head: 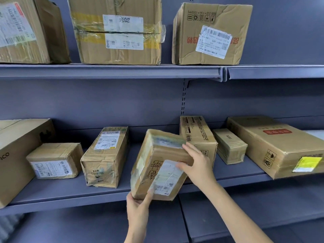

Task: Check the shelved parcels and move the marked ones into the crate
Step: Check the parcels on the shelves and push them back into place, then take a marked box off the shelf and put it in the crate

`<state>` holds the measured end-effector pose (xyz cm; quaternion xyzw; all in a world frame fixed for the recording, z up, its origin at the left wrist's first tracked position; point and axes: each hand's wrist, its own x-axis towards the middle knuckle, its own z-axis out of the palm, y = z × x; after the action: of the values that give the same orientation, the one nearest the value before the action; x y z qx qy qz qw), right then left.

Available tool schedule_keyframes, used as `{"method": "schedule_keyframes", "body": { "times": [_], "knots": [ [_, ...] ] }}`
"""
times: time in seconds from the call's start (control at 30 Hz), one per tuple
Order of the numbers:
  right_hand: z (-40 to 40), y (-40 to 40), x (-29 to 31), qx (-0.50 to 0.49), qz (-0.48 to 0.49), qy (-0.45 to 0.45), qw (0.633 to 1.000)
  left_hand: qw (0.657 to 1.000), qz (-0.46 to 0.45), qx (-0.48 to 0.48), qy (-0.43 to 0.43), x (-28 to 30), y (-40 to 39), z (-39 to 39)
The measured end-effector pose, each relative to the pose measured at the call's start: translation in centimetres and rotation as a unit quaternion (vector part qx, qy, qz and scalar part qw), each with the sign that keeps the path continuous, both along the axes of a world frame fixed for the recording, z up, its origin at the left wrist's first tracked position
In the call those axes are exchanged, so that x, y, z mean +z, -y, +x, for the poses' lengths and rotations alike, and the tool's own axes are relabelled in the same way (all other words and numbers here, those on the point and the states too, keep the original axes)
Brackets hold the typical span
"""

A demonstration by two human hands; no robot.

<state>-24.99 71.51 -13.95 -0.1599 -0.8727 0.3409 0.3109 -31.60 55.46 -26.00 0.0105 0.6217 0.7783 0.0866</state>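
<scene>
The parcel (pixel 157 165) is tilted up at the front edge of the middle shelf (pixel 70 195), between a taped upright box (pixel 105 156) and a taller box (pixel 198 135) just behind the right hand. The left hand (pixel 138 206) grips its lower corner from below, thumb curled on the front face, and the right hand (pixel 198 165) holds the right side with fingers laid over the white label (pixel 168 176). The cardboard looks stiff but worn, and the tape may be slippery. It seems light enough for two hands; I think holding opposite corners is safest. The crate is not in view.
</scene>
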Motion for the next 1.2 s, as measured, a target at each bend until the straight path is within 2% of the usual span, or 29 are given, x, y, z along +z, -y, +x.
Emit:
{"method": "schedule_keyframes", "body": {
  "times": [0.07,0.13,0.2,0.3,0.37,0.47,0.63,0.83,1.07,1.2],
  "knots": [
    [1.0,-0.3,0.2,-0.015,-0.057,-0.021,0.998,0.997,-0.011,0.040,-0.064,1.6,0.9,0.1],
    [1.9,-0.2,0.5,-0.022,-0.079,-0.047,0.995,0.991,0.009,0.029,-0.128,3.7,1.6,0.0],
    [2.8,0.3,0.8,-0.012,-0.125,-0.073,0.989,0.985,0.051,-0.005,-0.166,5.9,2.4,-0.2],
    [4.4,1.3,1.1,0.039,-0.265,-0.103,0.958,0.972,0.098,-0.063,-0.203,9.2,3.9,-0.6],
    [5.1,1.8,0.8,0.079,-0.342,-0.093,0.932,0.960,0.096,-0.110,-0.237,10.9,5.0,-0.6],
    [6.0,2.7,-0.1,0.109,-0.371,-0.054,0.921,0.946,0.075,-0.182,-0.260,12.2,6.1,-0.1],
    [7.9,3.5,-2.1,0.103,-0.398,-0.016,0.911,0.947,0.059,-0.212,-0.232,11.2,6.9,1.1],
    [11.1,2.5,-4.1,0.088,-0.461,-0.034,0.883,0.957,0.067,-0.240,-0.151,8.1,5.8,3.8],
    [16.5,0.0,-7.7,0.066,-0.475,0.001,0.878,0.954,0.023,-0.282,-0.102,5.0,2.4,8.0],
    [19.1,-1.4,-10.1,0.035,-0.479,0.027,0.877,0.946,-0.035,-0.315,-0.059,2.7,1.1,11.0]
  ]
}}
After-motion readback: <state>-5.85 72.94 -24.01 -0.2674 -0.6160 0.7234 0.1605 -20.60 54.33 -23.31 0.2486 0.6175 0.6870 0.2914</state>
